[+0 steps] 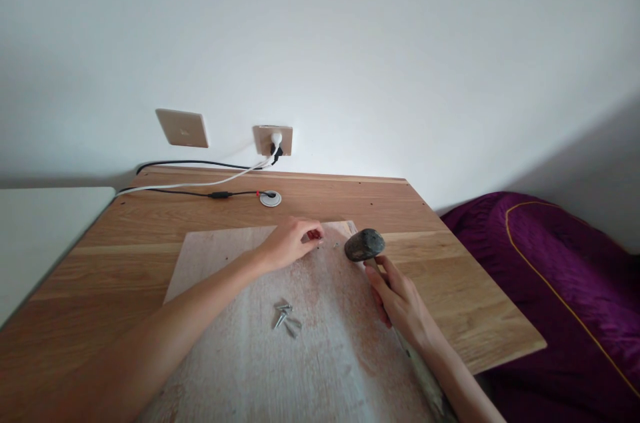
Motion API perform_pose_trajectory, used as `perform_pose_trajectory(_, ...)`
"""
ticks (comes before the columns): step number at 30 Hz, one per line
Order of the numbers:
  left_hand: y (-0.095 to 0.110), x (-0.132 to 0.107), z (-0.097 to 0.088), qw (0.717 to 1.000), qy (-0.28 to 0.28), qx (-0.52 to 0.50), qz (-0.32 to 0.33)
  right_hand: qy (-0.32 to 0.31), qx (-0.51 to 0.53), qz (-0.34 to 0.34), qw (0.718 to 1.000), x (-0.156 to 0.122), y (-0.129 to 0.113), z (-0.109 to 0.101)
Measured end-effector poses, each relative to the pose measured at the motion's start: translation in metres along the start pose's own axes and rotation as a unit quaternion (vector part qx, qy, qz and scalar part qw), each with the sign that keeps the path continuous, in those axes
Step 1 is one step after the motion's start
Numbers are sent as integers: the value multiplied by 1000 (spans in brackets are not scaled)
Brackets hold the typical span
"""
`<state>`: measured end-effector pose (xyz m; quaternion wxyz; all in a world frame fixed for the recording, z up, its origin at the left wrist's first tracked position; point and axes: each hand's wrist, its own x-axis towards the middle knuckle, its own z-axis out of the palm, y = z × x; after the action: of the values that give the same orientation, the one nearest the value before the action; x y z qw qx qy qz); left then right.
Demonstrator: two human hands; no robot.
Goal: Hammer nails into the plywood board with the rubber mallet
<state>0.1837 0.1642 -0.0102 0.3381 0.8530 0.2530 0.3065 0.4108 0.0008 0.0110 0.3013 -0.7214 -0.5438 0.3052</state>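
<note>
My right hand [400, 299] grips a hammer close below its head. The hammer [365, 245] has a dark, worn, blocky head, and its handle runs back under my forearm. It is over the right edge of a pale, whitish wooden board [240, 356]. My left hand [290, 243] is near the board's far edge, thumb and fingers pinched together; what they hold, if anything, is too small to make out. A tiny light speck lies on the board between my left fingertips and the hammer head. Several silver nails or screws [283, 316] lie in a loose pile on the board, nearer me.
The board rests on a wooden desk [475, 289]. Black and white cables [200, 185] run along its back to a wall socket [263, 141] and a round cable grommet [271, 199]. A white panel [50, 229] stands at left, purple fabric [560, 276] at right.
</note>
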Motion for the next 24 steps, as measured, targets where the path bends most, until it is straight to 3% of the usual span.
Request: perform_pose_trajectory(24,2,-2,2,997,-20,66,35,-2,21,22,1000,-1,-3,0)
